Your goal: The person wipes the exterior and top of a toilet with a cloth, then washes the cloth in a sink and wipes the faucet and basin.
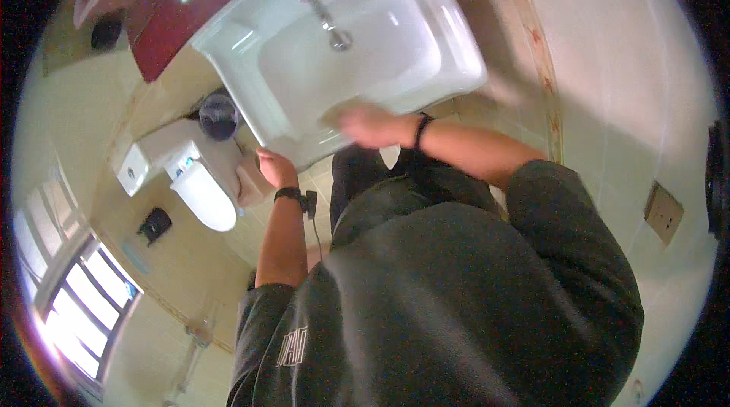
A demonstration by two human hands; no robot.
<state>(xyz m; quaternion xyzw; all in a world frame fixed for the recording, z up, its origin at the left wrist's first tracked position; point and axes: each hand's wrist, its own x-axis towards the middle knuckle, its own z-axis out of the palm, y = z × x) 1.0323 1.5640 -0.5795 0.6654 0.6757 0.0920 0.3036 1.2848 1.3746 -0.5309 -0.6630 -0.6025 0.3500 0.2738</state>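
As it fills the top centre of the frame, the broad white ceramic sink with rounded corners (304,72) is where the risk lies: a glossy surface that, if wet, could let a palm skid. Down at centre left sits the white toilet with its lid lowered (204,190), well apart from the hands. Up top, the curved silver metal tap (323,15) juts over the basin; a careless reach upward could rap knuckles on it.

Now the bare right hand (369,124), mid-frame at the sink's near edge! It's badly blurred, fingers seemingly extended, and whether it holds anything pale beneath them, I can't tell. Too hasty a stroke might slip off that rim. Over at centre left, the bare left hand (278,170) is loosely curled by the sink's lower left corner; its grip, if any, is unclear. Then the black wristband with a small box (303,198) and its thin dark cable (316,232), dangling: that could snag, or get splashed if the arm leans in.
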